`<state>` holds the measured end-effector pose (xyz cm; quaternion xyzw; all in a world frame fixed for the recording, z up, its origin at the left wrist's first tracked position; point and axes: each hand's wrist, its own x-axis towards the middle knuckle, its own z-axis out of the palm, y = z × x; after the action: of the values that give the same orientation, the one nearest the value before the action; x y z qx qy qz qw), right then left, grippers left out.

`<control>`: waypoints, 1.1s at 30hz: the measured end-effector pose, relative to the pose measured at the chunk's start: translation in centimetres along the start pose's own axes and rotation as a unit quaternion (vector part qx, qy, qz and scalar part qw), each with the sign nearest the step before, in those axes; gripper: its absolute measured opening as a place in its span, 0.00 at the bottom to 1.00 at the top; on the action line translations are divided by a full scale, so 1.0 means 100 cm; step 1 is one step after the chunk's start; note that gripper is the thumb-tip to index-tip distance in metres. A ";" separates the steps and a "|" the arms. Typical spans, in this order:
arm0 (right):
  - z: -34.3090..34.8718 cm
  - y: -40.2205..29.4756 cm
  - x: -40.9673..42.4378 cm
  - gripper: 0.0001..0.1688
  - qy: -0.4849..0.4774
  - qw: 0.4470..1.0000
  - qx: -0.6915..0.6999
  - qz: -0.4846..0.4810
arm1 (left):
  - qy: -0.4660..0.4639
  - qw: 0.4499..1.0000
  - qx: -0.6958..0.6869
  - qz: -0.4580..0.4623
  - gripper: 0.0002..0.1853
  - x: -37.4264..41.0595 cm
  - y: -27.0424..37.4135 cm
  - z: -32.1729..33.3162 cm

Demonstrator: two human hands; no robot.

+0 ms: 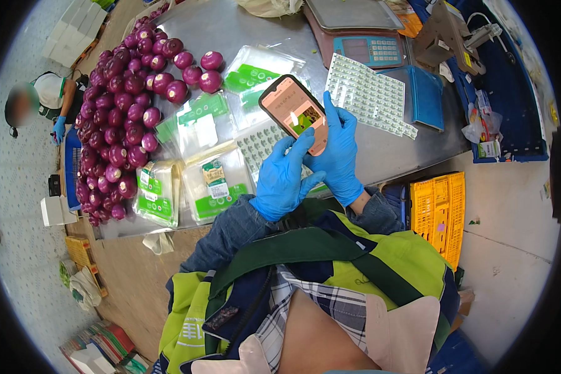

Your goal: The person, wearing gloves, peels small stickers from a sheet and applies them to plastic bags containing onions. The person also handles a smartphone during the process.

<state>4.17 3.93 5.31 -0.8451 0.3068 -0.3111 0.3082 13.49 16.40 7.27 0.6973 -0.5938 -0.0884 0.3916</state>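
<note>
A smartphone (293, 114) with a lit screen rests in my right hand (339, 154), which wears a blue disposable glove. The right thumb or a finger runs along the phone's right edge and points up. My left hand (283, 177), gloved the same way, holds nothing and touches the lower part of the screen with a fingertip. Its thumb stands apart. Under the hands lies a sheet of small labels (262, 142), partly hidden. To the left are a stack of clear plastic bags (217, 187) with green printing and a smaller bag stack (156, 194).
Peeled-looking red onions (121, 107) are heaped on the left of the metal table (374, 163). A second label sheet (369, 96), a digital scale (368, 49) and a blue folder (425, 98) lie right. A yellow crate (437, 215) stands below. Another person (51, 96) is at far left.
</note>
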 end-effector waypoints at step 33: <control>0.009 0.006 -0.004 0.66 -0.002 1.000 -0.011 -0.002 | -0.015 1.000 0.016 0.014 0.44 0.003 -0.001 0.005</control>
<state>4.36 4.18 4.18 -0.8498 0.3075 -0.3067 0.2986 13.37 15.91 7.03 0.6933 -0.6109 -0.0839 0.3730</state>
